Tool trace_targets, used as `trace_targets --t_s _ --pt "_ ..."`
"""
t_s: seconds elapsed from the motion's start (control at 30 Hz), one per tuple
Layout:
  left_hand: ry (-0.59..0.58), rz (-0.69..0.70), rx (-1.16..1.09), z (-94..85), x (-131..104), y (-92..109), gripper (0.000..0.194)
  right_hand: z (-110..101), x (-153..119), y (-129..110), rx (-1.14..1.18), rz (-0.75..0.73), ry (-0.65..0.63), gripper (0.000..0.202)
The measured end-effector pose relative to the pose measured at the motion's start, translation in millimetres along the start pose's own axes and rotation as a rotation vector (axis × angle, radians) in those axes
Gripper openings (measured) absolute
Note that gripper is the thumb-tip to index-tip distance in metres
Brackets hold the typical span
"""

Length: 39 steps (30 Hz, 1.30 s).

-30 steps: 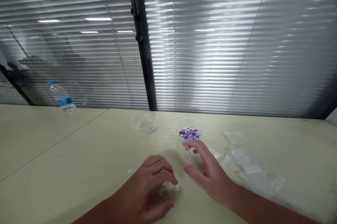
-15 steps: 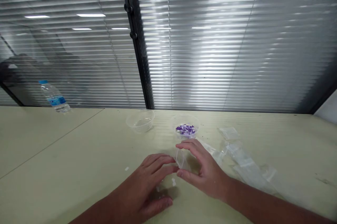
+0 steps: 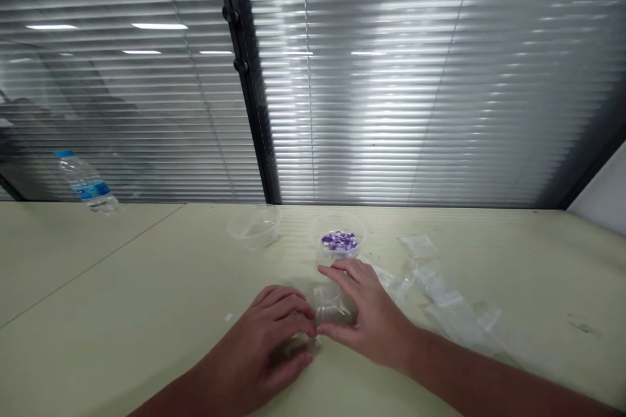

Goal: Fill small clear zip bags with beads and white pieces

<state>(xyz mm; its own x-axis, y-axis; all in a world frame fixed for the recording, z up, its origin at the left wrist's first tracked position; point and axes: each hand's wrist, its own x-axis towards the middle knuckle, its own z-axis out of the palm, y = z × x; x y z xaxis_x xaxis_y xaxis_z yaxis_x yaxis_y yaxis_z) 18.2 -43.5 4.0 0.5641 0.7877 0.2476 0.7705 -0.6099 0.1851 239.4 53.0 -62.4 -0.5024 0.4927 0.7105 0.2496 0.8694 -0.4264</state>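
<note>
Lying between two loosely gaping hands [image 3: 281, 335] [image 3: 364, 309], one clear bag [image 3: 332, 305], near two round tubs [image 3: 243, 231] [image 3: 360, 229].

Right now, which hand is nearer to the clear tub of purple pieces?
Right. The right hand is just in front of the tub; the left hand is farther from it, toward the camera and to the left.

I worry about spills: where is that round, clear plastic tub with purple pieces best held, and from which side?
The tub is probably best pinched by its left rim, coming from above, on the left. It stands upright, open-topped, and its rim looks wider than its base. The bare right hand is in front of it, and thin, clear plastic bags lie to the right.
</note>
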Motion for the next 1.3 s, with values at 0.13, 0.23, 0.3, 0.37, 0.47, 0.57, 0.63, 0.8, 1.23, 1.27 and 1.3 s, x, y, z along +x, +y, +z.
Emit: trace_targets --t_s 0.13,0.23,0.3,0.37,0.47,0.57,0.63,0.8,1.23,1.27,1.3 --pt "0.026 -0.056 0.003 0.6 -2.7 -0.2 0.006 -6.0 1.8 -1.4 0.098 0.114 0.135 0.023" --pt "-0.02 -0.035 -0.021 -2.6 -4.3 2.8 0.013 -10.7 3.4 2.2 0.197 0.205 0.238 0.016" --pt "-0.063 0.009 -0.026 -5.5 -4.2 5.4 0.032 -13.4 4.1 5.8 0.212 0.218 0.283 0.022" --pt "-0.088 0.029 -0.012 -7.6 -3.6 6.9 0.046 -15.8 4.3 9.6 0.187 0.194 0.314 0.023" --pt "-0.106 0.01 0.024 -7.4 -3.4 6.1 0.058 -18.7 4.7 16.0 0.143 0.175 0.346 0.021" --pt "-0.103 -0.034 0.08 -3.2 -5.4 1.1 0.061 -19.1 6.2 24.2 0.06 0.181 0.338 0.014" --pt "-0.066 -0.074 0.131 1.0 -7.3 -4.1 0.057 -17.9 7.1 29.5 -0.032 0.165 0.274 0.014" --pt "0.074 -0.127 0.256 12.8 -11.0 -20.1 0.049 -12.7 5.4 34.4 -0.207 0.115 0.054 0.04" --pt "0.122 -0.092 0.293 6.5 -5.9 -14.8 0.048 -16.8 4.3 17.5 -0.197 0.08 -0.084 0.049" --pt "0.111 -0.071 0.271 5.3 -5.0 -11.7 0.044 -17.8 4.3 16.3 -0.189 0.061 -0.112 0.051" --pt "0.1 -0.054 0.25 4.8 -4.3 -9.6 0.042 -18.6 4.4 15.7 -0.183 0.044 -0.142 0.054"
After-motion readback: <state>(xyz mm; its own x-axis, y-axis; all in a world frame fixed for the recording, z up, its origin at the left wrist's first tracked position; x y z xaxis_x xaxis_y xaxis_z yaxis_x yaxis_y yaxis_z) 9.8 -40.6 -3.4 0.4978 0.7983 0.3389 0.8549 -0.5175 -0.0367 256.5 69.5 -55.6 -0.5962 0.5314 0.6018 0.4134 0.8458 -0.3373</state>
